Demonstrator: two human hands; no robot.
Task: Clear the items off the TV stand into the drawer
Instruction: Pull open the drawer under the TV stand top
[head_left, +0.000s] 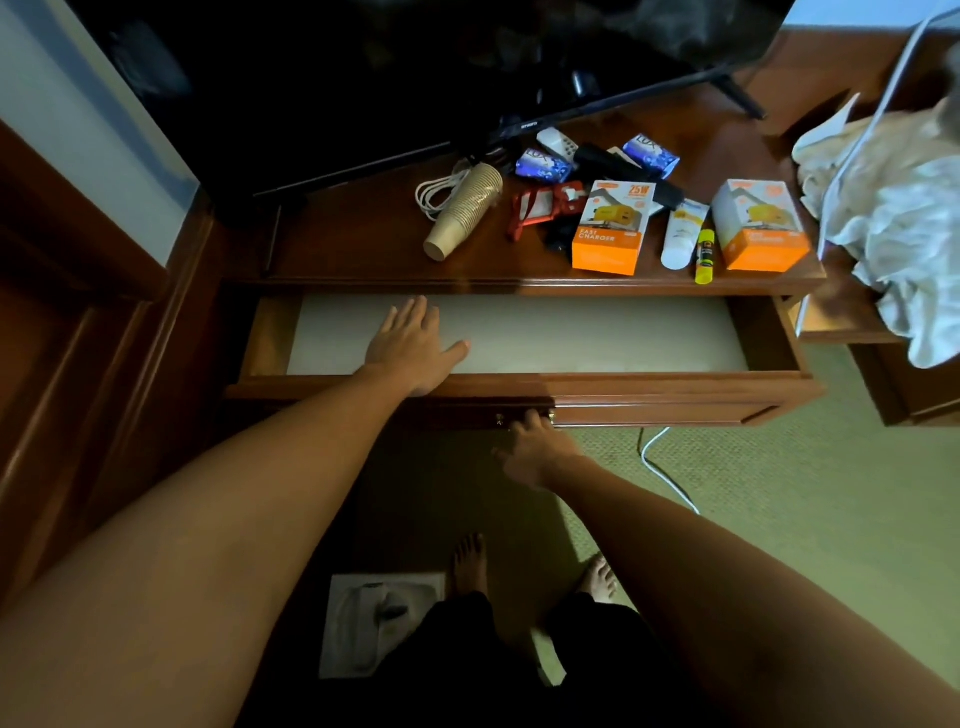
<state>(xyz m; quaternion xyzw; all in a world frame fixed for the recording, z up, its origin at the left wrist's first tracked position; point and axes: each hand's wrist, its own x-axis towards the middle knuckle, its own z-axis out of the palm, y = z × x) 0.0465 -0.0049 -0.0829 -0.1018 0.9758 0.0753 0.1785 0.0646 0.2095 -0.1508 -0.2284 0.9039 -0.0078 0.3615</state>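
While the left hand (410, 343) spreads over the drawer (571, 332), right fingers (530, 418) grip its front.

We cannot read the print on the right-hand orange box (763, 228), which is blurred. The dark things (618, 163) behind the two soap packets (remotes, perhaps) overlap too much to tell apart. The television (363, 78) is cut off by the top edge, and the crumpled cloth (904, 218) by the right one. The right hand's (535, 452) fingertips (530, 418) vanish under the drawer (649, 395) front.
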